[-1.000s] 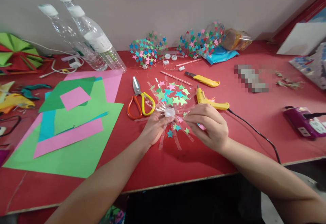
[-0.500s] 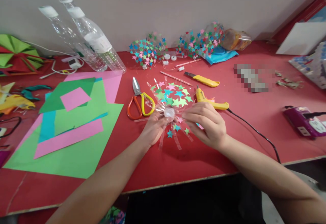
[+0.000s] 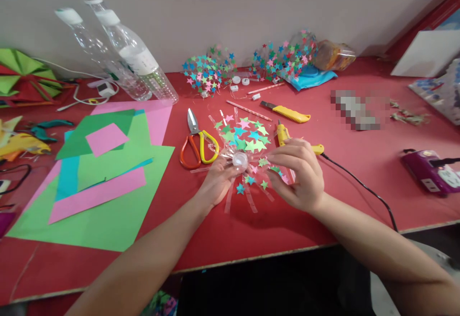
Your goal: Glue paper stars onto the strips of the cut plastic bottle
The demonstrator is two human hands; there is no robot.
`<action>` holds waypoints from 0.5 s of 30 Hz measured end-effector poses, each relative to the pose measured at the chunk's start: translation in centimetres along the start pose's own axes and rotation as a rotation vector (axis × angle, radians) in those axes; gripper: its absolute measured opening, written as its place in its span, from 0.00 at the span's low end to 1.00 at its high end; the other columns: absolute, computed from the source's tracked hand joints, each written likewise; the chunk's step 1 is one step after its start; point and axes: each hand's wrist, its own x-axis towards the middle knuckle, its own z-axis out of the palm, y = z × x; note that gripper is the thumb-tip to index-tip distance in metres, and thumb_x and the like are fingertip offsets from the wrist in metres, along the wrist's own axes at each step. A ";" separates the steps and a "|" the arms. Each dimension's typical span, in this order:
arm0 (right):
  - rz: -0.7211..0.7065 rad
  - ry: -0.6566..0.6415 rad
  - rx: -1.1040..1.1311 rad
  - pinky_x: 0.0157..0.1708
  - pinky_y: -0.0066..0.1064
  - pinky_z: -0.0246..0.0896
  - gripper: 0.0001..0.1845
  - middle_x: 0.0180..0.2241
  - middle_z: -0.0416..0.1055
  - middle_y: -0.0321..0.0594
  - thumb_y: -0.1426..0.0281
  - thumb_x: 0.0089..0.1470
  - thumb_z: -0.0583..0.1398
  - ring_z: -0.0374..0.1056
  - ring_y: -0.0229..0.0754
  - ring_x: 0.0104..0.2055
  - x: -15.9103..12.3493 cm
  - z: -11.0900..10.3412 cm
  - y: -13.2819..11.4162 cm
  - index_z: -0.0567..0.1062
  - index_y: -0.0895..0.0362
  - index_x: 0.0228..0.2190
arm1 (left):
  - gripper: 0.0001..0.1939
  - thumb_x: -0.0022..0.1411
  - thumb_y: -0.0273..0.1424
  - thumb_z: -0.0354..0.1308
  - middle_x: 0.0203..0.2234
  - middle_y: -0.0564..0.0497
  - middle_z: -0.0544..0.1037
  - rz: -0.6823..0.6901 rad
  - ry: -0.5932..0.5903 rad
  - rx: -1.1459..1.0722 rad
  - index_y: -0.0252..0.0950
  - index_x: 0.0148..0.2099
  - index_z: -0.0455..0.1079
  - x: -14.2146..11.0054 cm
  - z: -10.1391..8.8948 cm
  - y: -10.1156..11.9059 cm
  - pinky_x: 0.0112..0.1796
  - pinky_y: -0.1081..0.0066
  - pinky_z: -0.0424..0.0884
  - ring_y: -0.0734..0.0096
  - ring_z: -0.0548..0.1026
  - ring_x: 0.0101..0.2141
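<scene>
A clear plastic bottle top [image 3: 239, 160], cut into strips that splay outward, is gripped by my left hand [image 3: 216, 181] near its round neck. Green, blue and pink paper stars [image 3: 247, 136] sit on the strips. To the right of it, my right hand [image 3: 302, 174] hovers with thumb and curved fingers apart, close to a green star at the fingertips. A yellow glue gun [image 3: 282, 134] lies partly hidden behind this hand. Scissors [image 3: 196, 143] with a red and a yellow handle lie left of the strips.
Behind are a yellow utility knife [image 3: 291, 113], striped straws [image 3: 247, 110] and star-covered plastic pieces [image 3: 203, 74]. Coloured paper sheets [image 3: 143, 201] cover the left; plastic bottles [image 3: 134, 57] stand behind them. The glue gun's black cord [image 3: 362, 189] runs right, near a purple power strip [image 3: 429, 172].
My right hand has shifted slightly right, away from the bottle neck, and its fingers have spread, uncovering stars on the right-hand strips. My left hand keeps its hold.
</scene>
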 end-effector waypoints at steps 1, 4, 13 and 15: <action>0.011 0.012 -0.012 0.44 0.44 0.64 0.18 0.35 0.72 0.38 0.77 0.48 0.60 0.69 0.43 0.36 0.0 -0.1 0.0 0.70 0.52 0.43 | 0.13 0.46 0.27 0.68 0.26 0.52 0.78 0.001 0.002 0.001 0.34 0.36 0.72 0.0 0.0 0.0 0.36 0.70 0.68 0.72 0.75 0.29; 0.042 0.004 -0.030 0.45 0.47 0.61 0.13 0.32 0.69 0.37 0.73 0.48 0.59 0.66 0.43 0.34 0.0 -0.3 0.1 0.71 0.51 0.38 | 0.13 0.46 0.27 0.67 0.26 0.51 0.78 0.000 -0.004 0.010 0.34 0.37 0.72 0.0 0.0 0.1 0.35 0.70 0.67 0.71 0.75 0.29; 0.017 -0.084 -0.136 0.49 0.49 0.58 0.09 0.33 0.68 0.38 0.73 0.49 0.61 0.65 0.44 0.36 -0.1 0.0 0.0 0.73 0.52 0.35 | 0.13 0.46 0.28 0.68 0.26 0.52 0.79 -0.006 0.003 0.007 0.34 0.37 0.74 0.0 0.0 0.0 0.38 0.69 0.69 0.70 0.76 0.31; 0.017 -0.054 -0.149 0.49 0.48 0.59 0.08 0.32 0.69 0.37 0.74 0.50 0.62 0.65 0.42 0.35 -0.1 0.0 0.0 0.72 0.51 0.33 | 0.14 0.46 0.27 0.68 0.28 0.52 0.79 0.003 0.004 0.009 0.34 0.38 0.74 0.0 0.0 0.0 0.38 0.70 0.69 0.70 0.76 0.31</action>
